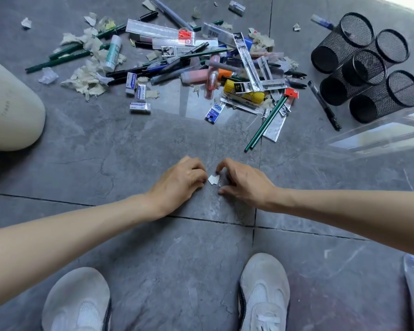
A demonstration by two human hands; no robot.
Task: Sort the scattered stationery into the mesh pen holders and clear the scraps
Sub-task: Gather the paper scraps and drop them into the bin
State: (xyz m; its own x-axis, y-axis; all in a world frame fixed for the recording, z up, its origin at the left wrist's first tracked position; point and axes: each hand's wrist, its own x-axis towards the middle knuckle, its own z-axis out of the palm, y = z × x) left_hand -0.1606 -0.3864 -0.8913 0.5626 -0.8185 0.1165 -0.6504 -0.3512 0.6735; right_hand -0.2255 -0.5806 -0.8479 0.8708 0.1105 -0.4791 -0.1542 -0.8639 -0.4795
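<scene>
Since the white scrap (213,179) lies flat on the floor (129,151), well short of the stationery pile (201,68), the left hand (184,181) and right hand (245,185) curl against it; pinched or not, I cannot tell. Lift one edge by fingernail first.

Black mesh holders (366,68) at two o'clock, green pencils (265,124), a yellow glue stick (245,91), white-and-blue erasers (140,107), beige scraps (86,80) at eleven, grey veined floor (129,144), pale grey shoes (263,292).
</scene>
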